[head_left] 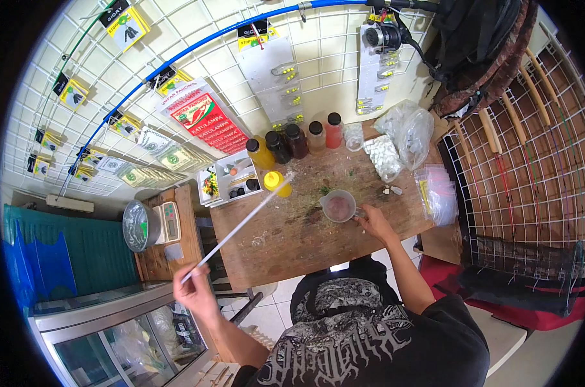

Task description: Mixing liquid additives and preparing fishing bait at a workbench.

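Note:
My left hand (193, 285) holds one end of a thin white rod (239, 226), raised left of the wooden table (273, 256). The rod slants up to the right, its far end appearing beside a yellow squeeze bottle (278, 184). My right hand (373, 222) grips the handle of a clear plastic measuring cup (339, 205) with something pinkish in it. Bits of green material lie by the cup's spout. Two small pale pieces, one like a tiny bottle (396, 190), lie above my right hand.
Bottles of coloured liquid (296, 141), a white divided tray (215, 200), a bag of white pieces (383, 157) and clear zip bags (437, 196) line the table. A digital scale (169, 220) and metal bowl (141, 225) stand left. A fishing rod (224, 30) arches above.

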### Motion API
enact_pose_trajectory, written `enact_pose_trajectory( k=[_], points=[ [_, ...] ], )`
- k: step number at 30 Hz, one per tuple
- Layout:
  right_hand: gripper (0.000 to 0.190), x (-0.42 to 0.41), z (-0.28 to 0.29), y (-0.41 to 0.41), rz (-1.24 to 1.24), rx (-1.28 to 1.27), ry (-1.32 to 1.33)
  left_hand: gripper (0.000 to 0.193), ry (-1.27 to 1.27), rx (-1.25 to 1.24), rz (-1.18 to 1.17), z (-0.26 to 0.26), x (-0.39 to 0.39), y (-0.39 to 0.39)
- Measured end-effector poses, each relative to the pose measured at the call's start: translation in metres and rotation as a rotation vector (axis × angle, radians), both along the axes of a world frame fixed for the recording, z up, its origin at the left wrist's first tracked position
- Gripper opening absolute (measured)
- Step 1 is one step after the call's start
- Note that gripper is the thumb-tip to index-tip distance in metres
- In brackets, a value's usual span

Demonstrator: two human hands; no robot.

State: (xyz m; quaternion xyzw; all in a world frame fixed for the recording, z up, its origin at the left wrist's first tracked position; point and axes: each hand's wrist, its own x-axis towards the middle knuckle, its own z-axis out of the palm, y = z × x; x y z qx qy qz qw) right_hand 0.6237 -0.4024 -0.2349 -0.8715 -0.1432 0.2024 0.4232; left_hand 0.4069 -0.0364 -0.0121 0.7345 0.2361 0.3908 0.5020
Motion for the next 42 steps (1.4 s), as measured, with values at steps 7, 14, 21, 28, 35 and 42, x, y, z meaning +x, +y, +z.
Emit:
enact_pose_trajectory(
  k=[7,14,21,28,35,42],
  points=[
    [0.034,-0.03,0.021,0.004,-0.088,0.053,-0.116,0.008,0.094,0.235,-0.411,-0.001,0.083,-0.055],
    [0.034,-0.043,0.043,0.003,-0.182,0.04,-0.23,0.01,0.215,0.334,-0.564,-0.005,0.106,-0.068],
    [0.031,-0.053,0.062,0.022,-0.158,0.089,-0.204,0.012,0.095,0.256,-0.693,-0.051,0.125,-0.1],
    [0.03,-0.059,0.067,0.036,-0.139,0.123,-0.179,0.008,0.066,0.058,-0.741,-0.09,0.126,-0.11],
    [0.031,-0.046,0.061,0.033,-0.033,0.059,-0.251,0.007,0.151,0.263,-0.651,-0.076,0.135,-0.104],
    [0.032,-0.013,0.067,0.021,0.064,0.069,-0.187,0.008,0.13,0.114,-0.572,-0.082,0.143,-0.126]
  ],
)
